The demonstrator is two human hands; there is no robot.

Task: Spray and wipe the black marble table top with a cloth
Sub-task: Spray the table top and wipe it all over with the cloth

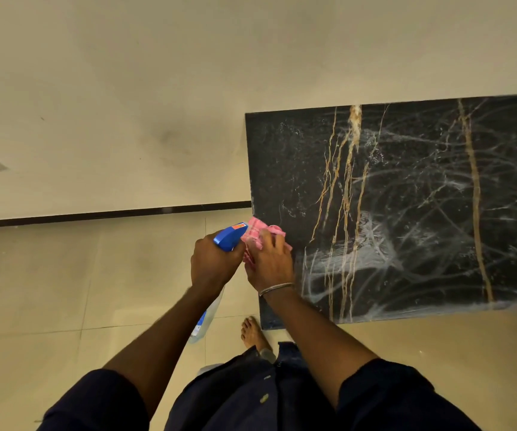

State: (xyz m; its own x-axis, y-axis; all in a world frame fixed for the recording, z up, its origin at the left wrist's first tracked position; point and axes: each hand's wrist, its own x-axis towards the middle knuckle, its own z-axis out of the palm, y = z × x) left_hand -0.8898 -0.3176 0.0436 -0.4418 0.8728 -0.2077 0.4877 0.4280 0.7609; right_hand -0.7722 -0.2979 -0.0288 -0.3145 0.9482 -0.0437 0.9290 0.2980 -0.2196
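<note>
Clearly the step in hand is a moment between spraying and wiping: the left hand (215, 262) is closed around the neck of the spray bottle (229, 237), whose blue trigger head points toward the pink cloth (258, 236), while the clear body of the bottle hangs down below the wrist. The right hand (269, 262), with a thin metal bangle (276, 288) at the wrist, is closed on the cloth and bunches it just beside the nozzle, over the near left edge of the black marble counter (406, 197). The counter is to the right of the person, against the pale wall (126, 104), and its top already carries many whitish curved streaks of cleaner, thicker near the front, so I judge that the spraying is mostly done and the wiping is only partly done. To do this step well, the cloth should be opened flatter before it goes down, because a tight ball touches only little surface and leaves lines. The strokes should overlap from one side to the other until the streaks are gone. The bottle should point away from the tiled floor (80, 290), where a bare foot (252, 332) stands just beside the counter corner.
</note>
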